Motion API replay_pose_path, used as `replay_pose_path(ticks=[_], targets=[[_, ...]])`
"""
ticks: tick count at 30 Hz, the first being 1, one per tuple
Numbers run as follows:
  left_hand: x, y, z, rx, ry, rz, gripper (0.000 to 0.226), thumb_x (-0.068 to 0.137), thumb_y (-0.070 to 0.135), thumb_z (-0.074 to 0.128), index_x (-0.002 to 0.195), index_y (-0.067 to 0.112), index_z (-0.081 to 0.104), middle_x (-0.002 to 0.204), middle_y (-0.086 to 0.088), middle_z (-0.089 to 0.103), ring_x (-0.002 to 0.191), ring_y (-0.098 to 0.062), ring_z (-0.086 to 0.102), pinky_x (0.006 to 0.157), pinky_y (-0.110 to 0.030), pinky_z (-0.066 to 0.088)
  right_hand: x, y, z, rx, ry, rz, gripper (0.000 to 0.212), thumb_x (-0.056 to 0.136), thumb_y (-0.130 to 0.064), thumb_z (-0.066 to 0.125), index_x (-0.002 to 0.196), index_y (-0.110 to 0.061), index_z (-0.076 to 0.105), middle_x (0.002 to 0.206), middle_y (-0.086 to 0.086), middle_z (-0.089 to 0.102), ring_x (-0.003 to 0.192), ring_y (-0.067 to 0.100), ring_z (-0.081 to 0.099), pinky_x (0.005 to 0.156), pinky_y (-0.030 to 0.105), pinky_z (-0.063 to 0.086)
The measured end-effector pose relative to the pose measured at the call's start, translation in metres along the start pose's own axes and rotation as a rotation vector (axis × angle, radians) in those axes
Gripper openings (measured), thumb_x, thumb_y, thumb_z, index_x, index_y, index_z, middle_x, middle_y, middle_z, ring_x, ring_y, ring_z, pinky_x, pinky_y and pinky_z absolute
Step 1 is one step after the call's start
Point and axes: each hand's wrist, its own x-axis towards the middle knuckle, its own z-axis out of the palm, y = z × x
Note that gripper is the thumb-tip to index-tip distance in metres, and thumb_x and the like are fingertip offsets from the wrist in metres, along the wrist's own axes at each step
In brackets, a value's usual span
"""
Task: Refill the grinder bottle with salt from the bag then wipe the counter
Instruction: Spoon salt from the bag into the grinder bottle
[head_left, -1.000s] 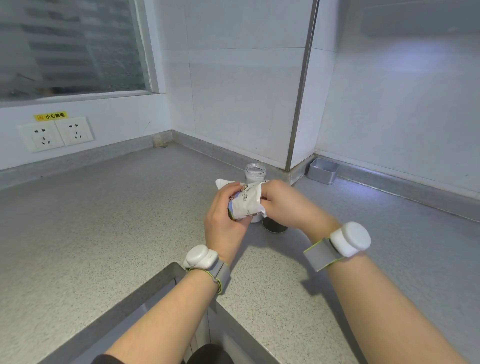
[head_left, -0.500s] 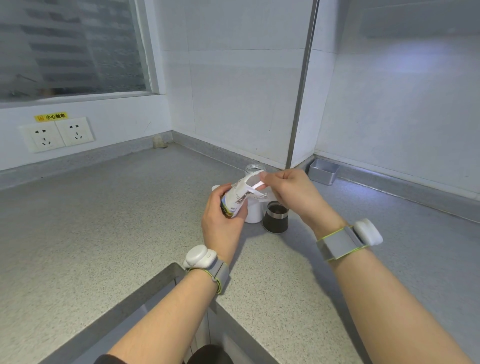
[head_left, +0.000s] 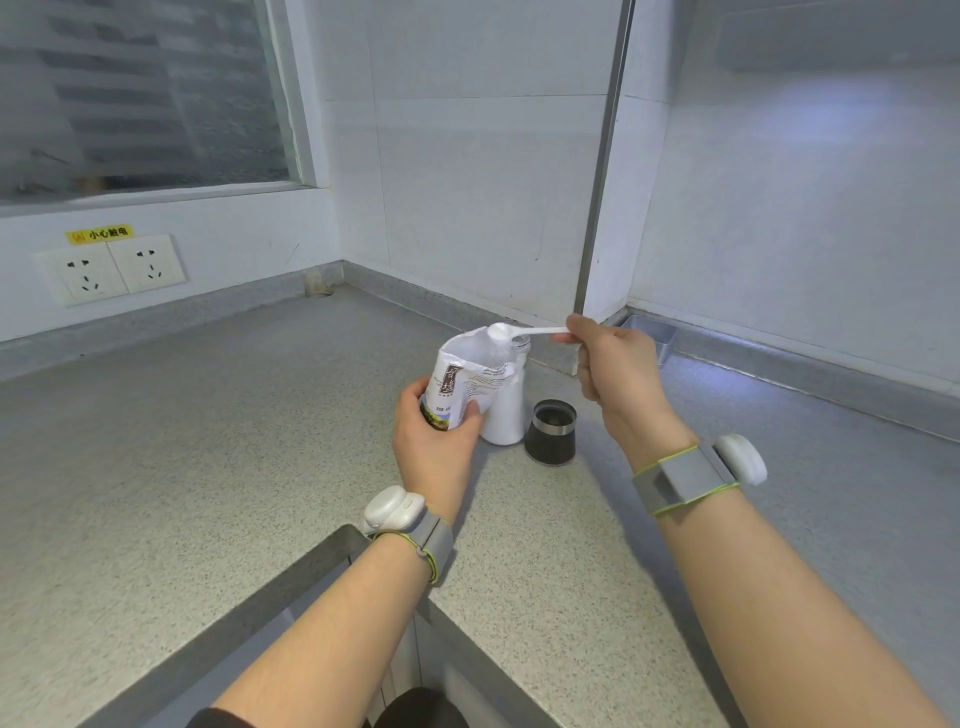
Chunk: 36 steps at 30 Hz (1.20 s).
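Observation:
My left hand (head_left: 434, 449) grips the lower part of a white printed salt bag (head_left: 465, 382), held upright with its top open. My right hand (head_left: 613, 371) pinches the handle of a white plastic spoon (head_left: 524, 332), whose bowl holds a heap of salt just above the bag's mouth. Behind the bag stands the glass grinder bottle (head_left: 506, 415), open at the top and mostly full of white salt. Its dark grinder cap (head_left: 551, 431) sits on the counter just right of it.
Grey speckled counter (head_left: 208, 467) runs into a tiled corner. A small metal tray (head_left: 652, 332) sits against the wall at the back right. Two wall sockets (head_left: 111, 267) are at left. The counter's metal-edged inner corner (head_left: 332, 551) is near my left wrist.
The bag, first crumpled between both hands, is now open and upright in my left hand. My right hand has drawn the spoon up out of the bag with salt on it.

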Motion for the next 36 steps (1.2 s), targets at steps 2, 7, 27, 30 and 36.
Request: replay_pose_path(ticks=[2,7,27,30,36], targets=[[0.000,0.000,0.000,0.004,0.010,-0.006,0.045,0.072,0.019,0.082,0.111,0.019,0.059,0.102,0.000,0.068,0.088,-0.013,0.067,0.075,-0.025,0.054,0.000,0.000,0.000,0.024,0.059,-0.011,0.029,0.094,-0.024,0.059,0.083,-0.001,0.073,0.044,-0.005,0.029,0.038,0.011,0.024,0.038,0.020,0.023],[0.000,-0.002,0.000,0.021,0.008,0.001,0.041,0.073,0.021,0.081,0.107,0.021,0.059,0.100,0.000,0.068,0.088,-0.017,0.066,0.079,-0.038,0.056,0.004,0.006,0.001,0.022,0.193,-0.086,0.041,0.094,-0.026,0.059,0.056,-0.010,0.057,0.056,0.002,0.026,0.051,0.016,0.021,0.051,0.027,0.022],[-0.001,0.001,-0.001,0.030,0.035,-0.017,0.039,0.073,0.022,0.080,0.107,0.018,0.060,0.099,-0.001,0.067,0.088,-0.018,0.066,0.079,-0.041,0.056,-0.007,0.012,-0.006,-0.863,0.119,-1.096,0.019,0.098,-0.031,0.061,0.098,-0.022,0.077,0.070,-0.003,0.073,0.060,0.017,0.065,0.050,0.035,0.050],[-0.001,0.001,-0.001,0.021,0.031,-0.013,0.040,0.073,0.020,0.079,0.108,0.018,0.060,0.100,-0.002,0.067,0.087,-0.017,0.066,0.079,-0.039,0.056,-0.007,0.013,-0.004,-0.748,0.172,-1.074,0.021,0.098,-0.030,0.060,0.095,-0.019,0.077,0.064,-0.002,0.067,0.054,0.016,0.057,0.048,0.033,0.048],[0.001,0.000,-0.001,0.007,0.042,-0.011,0.040,0.072,0.016,0.080,0.107,0.015,0.061,0.098,-0.002,0.068,0.086,-0.018,0.066,0.078,-0.040,0.057,-0.011,0.008,0.001,-0.469,0.179,-1.011,0.017,0.097,-0.024,0.062,0.092,-0.015,0.076,0.056,-0.002,0.055,0.049,0.016,0.045,0.049,0.026,0.040]])
